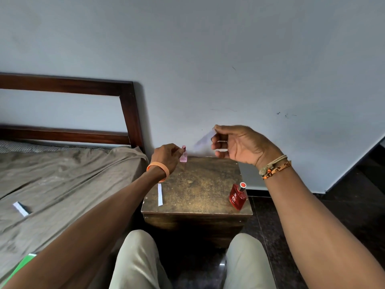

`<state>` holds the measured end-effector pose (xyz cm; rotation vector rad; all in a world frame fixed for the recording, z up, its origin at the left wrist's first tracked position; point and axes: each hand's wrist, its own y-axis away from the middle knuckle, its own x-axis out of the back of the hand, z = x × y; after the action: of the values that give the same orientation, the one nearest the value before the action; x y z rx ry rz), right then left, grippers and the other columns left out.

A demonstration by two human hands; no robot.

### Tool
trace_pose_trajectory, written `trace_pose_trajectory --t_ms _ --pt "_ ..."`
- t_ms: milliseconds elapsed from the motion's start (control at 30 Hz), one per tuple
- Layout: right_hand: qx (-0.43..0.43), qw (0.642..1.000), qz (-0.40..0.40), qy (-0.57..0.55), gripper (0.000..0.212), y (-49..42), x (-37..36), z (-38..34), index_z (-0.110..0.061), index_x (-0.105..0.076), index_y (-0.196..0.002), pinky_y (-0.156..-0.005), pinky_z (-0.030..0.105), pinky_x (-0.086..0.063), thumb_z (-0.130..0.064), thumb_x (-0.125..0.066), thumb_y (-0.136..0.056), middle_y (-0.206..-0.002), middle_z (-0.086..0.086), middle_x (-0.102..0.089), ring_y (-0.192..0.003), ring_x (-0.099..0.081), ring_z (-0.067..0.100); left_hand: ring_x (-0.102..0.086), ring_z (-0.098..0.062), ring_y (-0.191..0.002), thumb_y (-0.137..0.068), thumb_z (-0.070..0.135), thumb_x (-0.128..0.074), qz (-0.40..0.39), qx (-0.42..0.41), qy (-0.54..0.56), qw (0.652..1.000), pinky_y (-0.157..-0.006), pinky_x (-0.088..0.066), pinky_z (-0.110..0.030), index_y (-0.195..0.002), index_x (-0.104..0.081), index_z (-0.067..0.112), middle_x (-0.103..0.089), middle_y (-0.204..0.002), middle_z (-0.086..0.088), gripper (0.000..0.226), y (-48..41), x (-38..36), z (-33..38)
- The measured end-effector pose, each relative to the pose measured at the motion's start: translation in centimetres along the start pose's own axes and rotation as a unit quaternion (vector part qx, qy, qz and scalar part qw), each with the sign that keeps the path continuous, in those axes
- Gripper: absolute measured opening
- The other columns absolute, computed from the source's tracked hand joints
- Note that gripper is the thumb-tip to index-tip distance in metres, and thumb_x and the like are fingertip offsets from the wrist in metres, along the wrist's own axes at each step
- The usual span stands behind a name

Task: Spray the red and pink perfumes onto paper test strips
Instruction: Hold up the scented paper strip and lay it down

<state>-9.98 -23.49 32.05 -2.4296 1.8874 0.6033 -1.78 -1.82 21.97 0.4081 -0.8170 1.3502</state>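
— Hands apart? Why?
— Yes: left hand (pixel 166 156) pinching top of small pink glass perfume bottle (pixel 183 157), upright at far left corner of brown wooden table (pixel 198 184); probably readying a spray.
— And right hand (pixel 239 146)?
— Raised nearby, gripping blurred white paper strip (pixel 205 138), likely to catch mist. Square red glass perfume bottle (pixel 237 197) parked at right edge.

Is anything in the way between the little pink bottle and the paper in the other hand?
Nothing visible is. The small pink glass perfume bottle, held by the left hand, has only open air between it and the blurry white paper strip pinched in the right hand.
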Motion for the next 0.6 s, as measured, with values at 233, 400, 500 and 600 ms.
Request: trace_pose_trajectory --t_ms 233,400,500,600 --pt "-0.069 0.964 0.133 0.219 0.018 -1.0 0.7 3.6 0.002 -0.068 -0.098 -0.064 0.03 -0.052 -0.015 -0.063 -0.093 -0.078 0.009 -0.065 -0.068 -0.06 0.018 -0.059 -0.016 -0.074 -0.093 0.034 -0.057 -0.001 0.004 -0.009 1.0 -0.067 -0.041 -0.025 -0.096 -0.071 0.014 -0.072 -0.089 -0.004 0.024 0.1 -0.6 -0.4" --pt "-0.077 0.96 0.129 0.235 0.016 -1.3 0.3 2.7 0.0 -0.067 -0.094 -0.06 0.028 -0.052 -0.016 -0.065 -0.091 -0.079 0.009 -0.063 -0.068 -0.058 0.018 -0.063 -0.02 -0.081 -0.093 0.034 -0.058 -0.01 0.004 -0.005 1.0 -0.074 -0.05 -0.03 -0.098 -0.072 0.014 -0.072 -0.094 -0.005 0.025 0.2 -0.9 -0.6" --pt "-0.093 0.904 0.212 0.359 0.02 -2.2 0.5 3.9 0.002 -0.066 -0.103 -0.058 0.026 -0.05 -0.016 -0.064 -0.094 -0.078 0.007 -0.061 -0.064 -0.055 0.014 -0.064 -0.021 -0.083 -0.093 0.035 -0.057 -0.007 -0.001 -0.003 1.0 -0.075 -0.051 -0.031 -0.099 -0.071 0.014 -0.072 -0.093 -0.005 0.026 0.2 -1.2 -0.3" --pt "-0.083 0.92 0.219 0.314 0.021 -2.6 1.0 4.6 0.002 -0.066 -0.103 -0.054 0.025 -0.05 -0.016 -0.065 -0.094 -0.075 0.007 -0.061 -0.059 -0.055 0.013 -0.062 -0.017 -0.079 -0.093 0.034 -0.057 -0.012 -0.001 0.007 1.0 -0.073 -0.047 -0.027 -0.099 -0.071 0.014 -0.072 -0.09 -0.003 0.025 0.3 -1.4 -0.2"
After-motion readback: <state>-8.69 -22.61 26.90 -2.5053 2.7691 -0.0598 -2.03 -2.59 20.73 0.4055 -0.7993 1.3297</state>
